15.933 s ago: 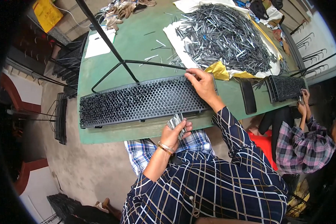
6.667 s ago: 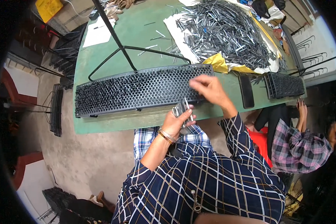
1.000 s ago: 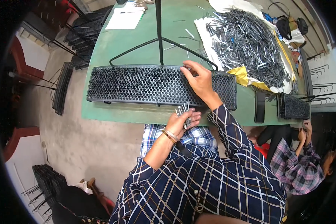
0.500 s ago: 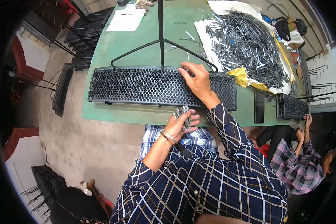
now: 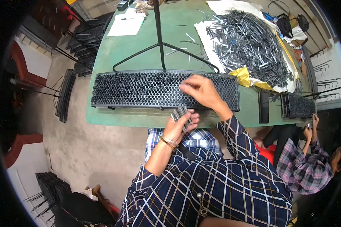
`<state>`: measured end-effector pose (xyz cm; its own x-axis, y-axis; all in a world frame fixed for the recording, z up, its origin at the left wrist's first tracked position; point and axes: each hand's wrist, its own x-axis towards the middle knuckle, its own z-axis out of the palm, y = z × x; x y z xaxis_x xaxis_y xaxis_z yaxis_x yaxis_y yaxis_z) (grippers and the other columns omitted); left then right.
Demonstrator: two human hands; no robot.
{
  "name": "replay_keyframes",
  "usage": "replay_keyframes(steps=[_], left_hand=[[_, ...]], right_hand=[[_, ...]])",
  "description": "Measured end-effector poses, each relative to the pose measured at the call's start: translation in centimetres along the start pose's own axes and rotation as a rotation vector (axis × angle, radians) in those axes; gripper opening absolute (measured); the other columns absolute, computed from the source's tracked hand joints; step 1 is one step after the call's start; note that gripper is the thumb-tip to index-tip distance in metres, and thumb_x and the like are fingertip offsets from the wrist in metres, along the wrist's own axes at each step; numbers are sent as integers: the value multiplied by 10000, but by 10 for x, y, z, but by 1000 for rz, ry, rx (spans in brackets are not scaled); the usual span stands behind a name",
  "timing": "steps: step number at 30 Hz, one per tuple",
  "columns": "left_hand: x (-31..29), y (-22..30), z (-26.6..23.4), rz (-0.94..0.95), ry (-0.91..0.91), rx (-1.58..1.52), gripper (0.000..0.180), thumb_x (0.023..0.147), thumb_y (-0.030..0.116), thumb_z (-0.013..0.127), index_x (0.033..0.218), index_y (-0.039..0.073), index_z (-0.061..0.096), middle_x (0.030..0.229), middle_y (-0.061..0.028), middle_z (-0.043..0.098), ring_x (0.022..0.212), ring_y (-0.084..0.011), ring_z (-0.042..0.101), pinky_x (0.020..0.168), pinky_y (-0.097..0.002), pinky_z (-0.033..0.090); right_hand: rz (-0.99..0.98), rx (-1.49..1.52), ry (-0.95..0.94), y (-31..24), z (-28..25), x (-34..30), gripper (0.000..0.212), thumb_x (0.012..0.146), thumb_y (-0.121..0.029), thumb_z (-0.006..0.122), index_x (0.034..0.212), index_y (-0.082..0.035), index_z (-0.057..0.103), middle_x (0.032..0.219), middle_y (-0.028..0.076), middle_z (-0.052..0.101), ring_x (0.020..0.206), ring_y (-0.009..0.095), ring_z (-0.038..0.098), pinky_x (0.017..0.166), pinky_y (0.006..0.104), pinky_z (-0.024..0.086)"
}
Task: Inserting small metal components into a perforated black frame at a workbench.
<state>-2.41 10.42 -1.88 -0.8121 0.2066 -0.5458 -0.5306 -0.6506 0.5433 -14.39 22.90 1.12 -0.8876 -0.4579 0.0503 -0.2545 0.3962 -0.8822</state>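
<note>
A long black perforated rack lies along the table's near edge, its many round holes in rows. Toward the left, many holes look filled with dark pieces. My left hand is closed round a bundle of short silvery-grey metal rods, just below the rack's front edge. Over the right half of the rack, my right hand has its thumb and fingers drawn together in a pinch. Whether a rod is between those fingertips is too small and blurred to tell.
A big heap of loose rods lies on white and yellow sheeting at the far right. A black phone rests beside a second rack, where a co-worker sits. Paper lies far left; a black metal frame rises behind my rack.
My right hand has moved down a little, from near the rack's back edge toward its middle rows. My left hand still holds the rods. The whole view has shifted slightly.
</note>
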Motion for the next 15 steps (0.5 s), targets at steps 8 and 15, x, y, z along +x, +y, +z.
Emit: replay_keyframes(steps=[8,15], left_hand=[[5,2,6,74,-73,62,247,898,136,558,1110,10,545,988,-120,640,872,-199,644,704,-292,567],[10,-6,2,115,10,82,249,901,123,548,1112,-8,537,982,-133,644,844,-201,651,713,-298,564]], right_hand=[[221,389,-222,16,-3,-32,216,808,-165,670,897,31,671,757,64,660,676,89,584,596,242,480],[193,354,-162,14,-6,-31,215,839,-158,642,949,27,656,817,54,656,740,89,587,655,239,483]])
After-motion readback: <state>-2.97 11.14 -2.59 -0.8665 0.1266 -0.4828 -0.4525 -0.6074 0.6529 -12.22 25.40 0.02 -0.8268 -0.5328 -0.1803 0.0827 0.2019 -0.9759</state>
